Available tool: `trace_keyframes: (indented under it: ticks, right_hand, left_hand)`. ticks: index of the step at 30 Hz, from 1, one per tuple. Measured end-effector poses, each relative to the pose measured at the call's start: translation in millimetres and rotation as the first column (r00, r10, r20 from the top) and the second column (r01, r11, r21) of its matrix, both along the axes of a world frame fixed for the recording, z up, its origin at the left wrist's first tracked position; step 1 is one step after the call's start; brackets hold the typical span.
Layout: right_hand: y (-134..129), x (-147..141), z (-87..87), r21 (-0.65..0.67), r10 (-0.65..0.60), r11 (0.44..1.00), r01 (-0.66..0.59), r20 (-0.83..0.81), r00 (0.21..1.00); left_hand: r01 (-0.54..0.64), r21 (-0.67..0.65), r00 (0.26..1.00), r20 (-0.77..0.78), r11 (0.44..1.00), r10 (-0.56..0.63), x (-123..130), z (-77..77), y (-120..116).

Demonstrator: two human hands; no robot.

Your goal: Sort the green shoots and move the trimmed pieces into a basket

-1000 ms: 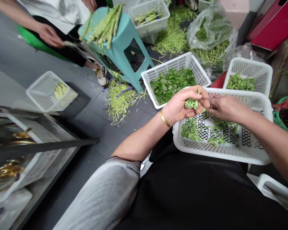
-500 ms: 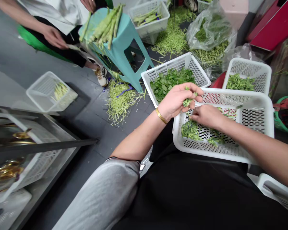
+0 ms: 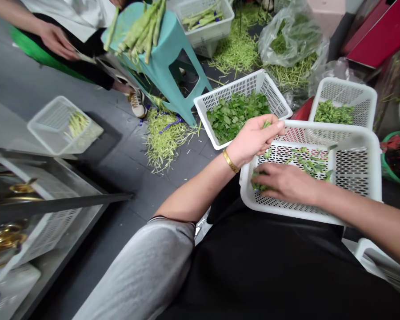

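Note:
A white perforated basket (image 3: 356,169) lies across my lap with loose leafy greens (image 3: 311,162) on its bottom. My left hand (image 3: 255,138), a gold bangle at its wrist, is closed on a few green sprigs (image 3: 266,125) above the basket's left rim. Most of those sprigs are hidden by the fingers. Down in the left end of the same basket, my right hand (image 3: 285,181) has its fingers curled over a clump of greens (image 3: 259,183), which they partly cover. Just beyond my left hand stands a second white basket (image 3: 213,103) full of dark green leaves (image 3: 238,113).
A smaller white basket (image 3: 366,95) of greens stands behind mine. To the left are a teal stool (image 3: 182,84) bearing stalks, trimmings (image 3: 163,142) on the floor, a clear bin (image 3: 50,129) and a metal rack (image 3: 96,200). Another person's hand (image 3: 58,42) works beside the stool.
My right hand has moved from beside my left fingers down and left onto the clump of greens. My left fingers have closed more around their sprigs. The view has shifted slightly.

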State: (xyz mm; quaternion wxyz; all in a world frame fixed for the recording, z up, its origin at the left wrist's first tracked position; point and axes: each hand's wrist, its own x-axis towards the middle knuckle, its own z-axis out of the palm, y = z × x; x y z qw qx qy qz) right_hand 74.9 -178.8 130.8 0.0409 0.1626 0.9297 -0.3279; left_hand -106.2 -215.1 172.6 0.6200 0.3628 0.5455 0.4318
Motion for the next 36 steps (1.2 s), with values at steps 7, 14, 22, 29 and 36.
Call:
trace_keyframes:
  ticks: [7, 14, 22, 29, 36]
  right_hand:
    - [33, 32, -1.2, 0.346, -0.086, 0.937, 0.037, 0.126, 0.988]
    - [46, 46, 16.2, 0.384, -0.249, 0.913, 0.14, 0.249, 0.936]
    - [19, 6, 4.7, 0.232, -0.016, 0.971, -0.051, 0.282, 0.959]
    - [58, 40, 31.2, -0.188, -0.356, 0.922, 0.339, -0.067, 0.932]
    - [52, 49, 11.3, -0.325, -0.326, 0.873, 0.363, 0.165, 0.931]
  left_hand:
    - [0.004, -0.043, 1.0, 0.021, 0.999, -0.003, -1, 1.1, 0]
    - [-0.111, -0.114, 0.985, 0.12, 0.987, 0.125, -2, 5.7, 12]
    - [0.104, 0.144, 0.973, -0.22, 0.984, -0.07, -2, -4.7, 8]
    - [0.346, 0.157, 0.896, -0.349, 0.925, -0.276, -3, -5.2, 10]
    - [0.179, -0.087, 0.984, 0.0, 0.98, -0.179, -4, 4.0, 5]
